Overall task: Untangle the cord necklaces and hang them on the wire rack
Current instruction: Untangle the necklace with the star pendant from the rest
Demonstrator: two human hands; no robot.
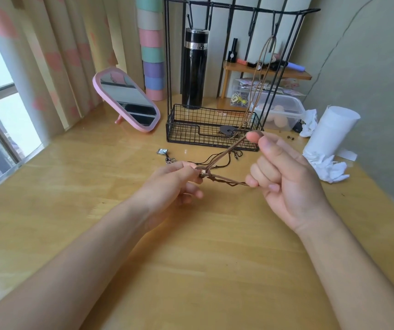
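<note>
Brown cord necklace (227, 153) stretched taut just above a wooden worktop (203, 258), held between a person's two hands. The left hand (174, 182) pinches it at a pale bead and knot. The right hand (286, 182) grasps it in two places, with thumb and forefinger clamped on the upper strand and the lower fingers curled round a kinked lower strand. Behind the hands, a thin black cord necklace (200, 161) lies loose on the worktop, near a small charm (162, 152). At the back stands the black wire rack (191, 120), where a tan cord necklace (259, 67) hangs from a hook, its dark pendant (227, 131) resting in the rack's basket. A black flask (194, 67) stands behind the basket, a pink-framed mirror (126, 98) leans to its left, and a roll of white paper (331, 132) stands at right.
</note>
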